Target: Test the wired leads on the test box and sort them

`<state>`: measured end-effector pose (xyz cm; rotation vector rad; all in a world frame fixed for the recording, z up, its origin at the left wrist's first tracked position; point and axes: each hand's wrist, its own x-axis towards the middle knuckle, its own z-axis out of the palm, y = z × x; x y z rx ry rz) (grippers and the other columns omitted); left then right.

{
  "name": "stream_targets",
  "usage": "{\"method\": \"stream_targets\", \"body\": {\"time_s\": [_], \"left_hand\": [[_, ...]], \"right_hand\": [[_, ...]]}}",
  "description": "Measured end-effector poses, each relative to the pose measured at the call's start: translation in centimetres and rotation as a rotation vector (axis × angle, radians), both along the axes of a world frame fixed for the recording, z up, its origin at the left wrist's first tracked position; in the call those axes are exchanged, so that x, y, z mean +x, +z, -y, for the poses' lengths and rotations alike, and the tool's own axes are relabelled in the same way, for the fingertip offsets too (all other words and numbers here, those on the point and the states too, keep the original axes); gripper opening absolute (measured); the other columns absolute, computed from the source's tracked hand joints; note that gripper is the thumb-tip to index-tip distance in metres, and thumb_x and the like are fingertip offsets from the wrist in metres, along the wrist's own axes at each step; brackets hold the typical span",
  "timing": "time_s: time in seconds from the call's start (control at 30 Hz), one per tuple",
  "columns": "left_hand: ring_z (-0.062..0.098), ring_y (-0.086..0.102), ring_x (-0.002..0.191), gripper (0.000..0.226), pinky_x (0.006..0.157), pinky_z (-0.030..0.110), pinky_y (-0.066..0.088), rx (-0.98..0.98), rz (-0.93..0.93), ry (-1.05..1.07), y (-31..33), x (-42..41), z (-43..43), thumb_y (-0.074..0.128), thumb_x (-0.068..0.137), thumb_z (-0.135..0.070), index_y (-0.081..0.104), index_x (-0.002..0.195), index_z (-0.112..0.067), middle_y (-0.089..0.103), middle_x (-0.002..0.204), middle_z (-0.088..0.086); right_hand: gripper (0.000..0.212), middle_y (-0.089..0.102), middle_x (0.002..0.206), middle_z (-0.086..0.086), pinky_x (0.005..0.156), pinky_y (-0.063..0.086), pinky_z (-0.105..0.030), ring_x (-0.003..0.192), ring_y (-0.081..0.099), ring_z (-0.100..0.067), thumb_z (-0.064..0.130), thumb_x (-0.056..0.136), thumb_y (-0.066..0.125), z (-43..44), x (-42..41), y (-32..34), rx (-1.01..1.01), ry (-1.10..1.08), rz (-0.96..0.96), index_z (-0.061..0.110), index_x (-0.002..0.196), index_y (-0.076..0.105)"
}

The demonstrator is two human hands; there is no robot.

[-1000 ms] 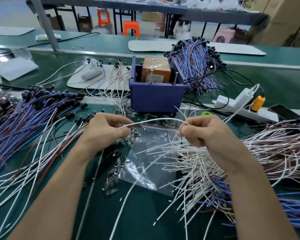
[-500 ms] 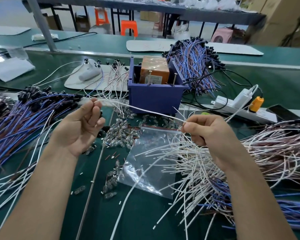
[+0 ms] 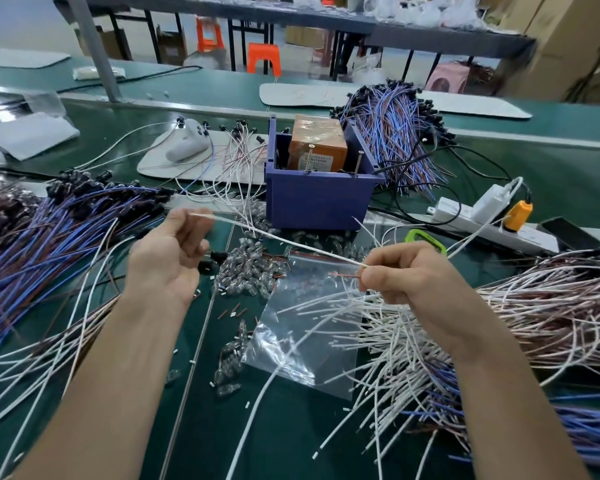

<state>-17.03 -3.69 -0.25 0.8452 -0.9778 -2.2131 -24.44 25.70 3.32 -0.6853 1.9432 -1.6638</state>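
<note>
A dark green desk fills the view. A wide heap of blue and brown wires with black end caps spreads over its left side, and a tangled mass of white and brown wires covers the right. A second bundle of blue wires lies behind a blue plastic bin at the middle of the desk. An orange-brown taped test box sits inside the bin, and two thin metal pins stand up at its near edge.

Right of the bin lies a white power strip. A clear zip-top plastic bag lies flat on the desk, between the forearms.

The left hand is raised with its palm toward the camera and its fingers curled, pinching one end of a thin white lead at the fingertips. The right hand is curled too, with thumb and forefinger nipping the lead's other end. The lead runs straight between the hands, in the air just in front of the bin.

Small clear glass bulbs are scattered on the desk beneath it.
</note>
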Motion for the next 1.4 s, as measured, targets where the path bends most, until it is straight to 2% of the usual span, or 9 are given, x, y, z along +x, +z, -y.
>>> {"method": "stream_targets", "body": {"time_s": [0.2,0.3,0.47,0.63,0.77,0.9,1.13,1.27,1.4], "left_hand": [[0.003,0.050,0.041,0.044,0.040,0.017,0.033,-0.087,0.038,0.174,0.5,1.1,0.8,0.051,0.105,-0.051,0.058,0.075,-0.019,0.059,0.049,-0.009],[0.006,0.044,0.040,0.061,0.039,0.019,0.027,-0.368,0.113,0.156,0.6,1.2,-0.2,0.039,0.104,-0.062,0.067,0.077,-0.015,0.055,0.048,-0.007],[0.027,0.058,0.048,0.066,0.059,0.031,0.045,-1.045,0.307,0.199,0.4,1.5,-2.7,0.050,0.094,-0.066,0.064,0.056,-0.014,0.063,0.053,0.006],[0.007,0.056,0.053,0.077,0.059,0.029,0.035,-1.445,0.529,-0.079,0.1,1.2,-5.9,0.036,0.083,-0.085,0.063,0.046,-0.022,0.059,0.049,-0.013],[0.009,0.062,0.050,0.075,0.060,0.032,0.050,-1.032,0.377,-0.468,-0.4,0.5,-7.5,0.039,0.086,-0.087,0.079,0.084,-0.023,0.073,0.062,-0.003],[0.013,0.065,0.056,0.026,0.043,0.020,0.047,-0.520,0.161,-0.450,-0.4,-0.6,-7.7,0.061,0.101,-0.033,0.067,0.119,-0.016,0.079,0.087,0.010],[0.008,0.061,0.052,0.022,0.042,0.016,0.046,-0.139,0.055,-0.221,0.1,-0.4,-5.8,0.058,0.099,0.000,0.067,0.116,-0.010,0.078,0.088,0.011],[0.009,0.060,0.050,0.026,0.046,0.016,0.050,-0.170,0.056,-0.090,0.3,-0.5,-5.4,0.058,0.097,0.006,0.074,0.108,-0.011,0.076,0.080,0.010],[0.009,0.055,0.048,0.032,0.043,0.016,0.045,-0.282,0.066,-0.104,0.5,-0.1,-5.6,0.058,0.091,0.007,0.082,0.090,-0.014,0.069,0.066,0.005]], "right_hand": [[0.010,0.059,0.069,-0.015,0.049,0.028,-0.015,0.054,0.034,-0.010,0.014,0.074,0.069,-0.9,-0.5,0.3,-0.082,-0.047,0.023,0.009,0.067,0.072],[0.008,0.056,0.071,-0.019,0.050,0.024,-0.019,0.053,0.033,-0.010,0.015,0.074,0.071,-0.4,-0.4,0.2,-0.116,-0.106,0.008,0.012,0.067,0.073],[0.010,0.065,0.068,-0.006,0.052,0.030,-0.020,0.053,0.037,-0.009,0.017,0.077,0.070,-0.1,-0.3,0.1,-0.192,-0.222,-0.025,0.017,0.068,0.075],[0.013,0.059,0.068,-0.010,0.052,0.026,-0.024,0.052,0.034,-0.010,0.018,0.077,0.070,0.1,-0.3,-0.1,-0.178,-0.243,-0.059,0.016,0.065,0.074],[0.013,0.047,0.065,-0.016,0.051,0.021,-0.026,0.053,0.030,-0.013,0.017,0.075,0.070,0.1,-0.1,0.0,-0.135,-0.169,-0.092,0.011,0.064,0.070],[0.016,0.045,0.058,-0.003,0.051,0.025,-0.022,0.055,0.034,-0.013,0.017,0.081,0.071,-0.4,0.2,-0.1,0.056,0.100,-0.125,0.007,0.068,0.069],[0.013,0.044,0.056,0.007,0.050,0.033,-0.018,0.053,0.037,-0.011,0.008,0.085,0.079,-0.4,0.3,-0.2,0.253,0.186,-0.191,0.021,0.086,0.077],[0.036,0.069,0.075,0.003,0.058,0.040,-0.022,0.064,0.043,-0.015,0.008,0.093,0.064,-0.1,0.0,-0.3,0.074,0.053,-0.159,0.034,0.115,0.075],[0.036,0.077,0.095,-0.003,0.060,0.042,-0.017,0.068,0.048,-0.014,0.004,0.103,0.052,0.3,-0.3,-0.7,-0.061,-0.157,-0.084,0.025,0.105,0.081]]}}
